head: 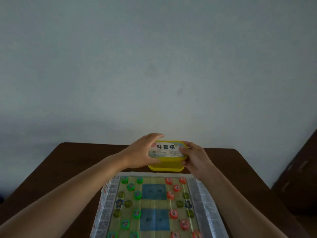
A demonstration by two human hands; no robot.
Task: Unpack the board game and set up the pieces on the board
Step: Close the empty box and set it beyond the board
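A yellow game box (pixel 165 164) is just beyond the far edge of the board (pixel 154 194), held at both ends. The left hand (pixel 142 152) curls its fingers over the box's left end and far rim. The right hand (pixel 193 157) clamps fingers and thumb on its right end. The hands hide both ends, and whether the box touches the table (pixel 77 160) cannot be told. Its label is blurred. Green pieces (pixel 137 194) stand on the board's left side and red pieces (pixel 170 194) on its right. The board's near edge is cut off. Bare tabletop flanks the board.
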